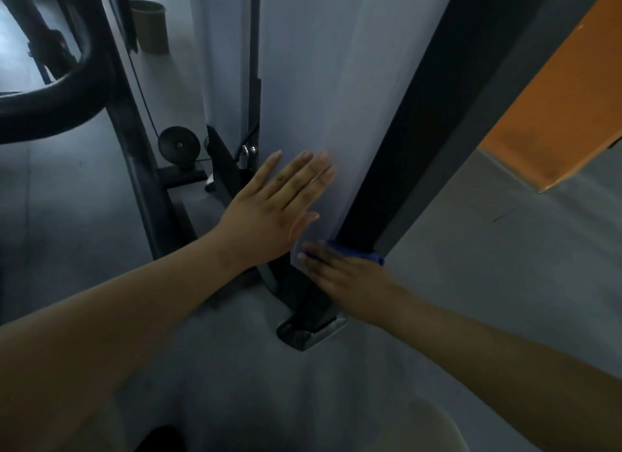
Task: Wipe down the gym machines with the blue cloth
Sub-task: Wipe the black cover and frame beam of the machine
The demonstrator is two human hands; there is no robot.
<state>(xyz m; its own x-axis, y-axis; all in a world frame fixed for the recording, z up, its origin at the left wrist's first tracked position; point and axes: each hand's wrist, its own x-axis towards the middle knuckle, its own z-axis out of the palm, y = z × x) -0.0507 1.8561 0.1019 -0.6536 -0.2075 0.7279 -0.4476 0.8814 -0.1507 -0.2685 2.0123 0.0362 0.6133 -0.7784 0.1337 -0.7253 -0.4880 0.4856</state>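
A tall gym machine fills the middle of the head view, with a pale grey shroud panel (303,81) and a black upright post (404,148) along its right side. My left hand (272,206) lies flat on the panel with straight fingers. Lower down, my right hand (343,276), blurred by motion, presses the blue cloth (367,253) against the foot of the post. Only a small blue edge of the cloth shows past the fingers; the rest is hidden under the hand.
A metal foot plate (309,334) anchors the post to the grey floor. A black pulley wheel (179,146) and curved black frame tubes (67,91) stand at left. A bin (149,24) sits far back. An orange pad (555,108) juts in from the right.
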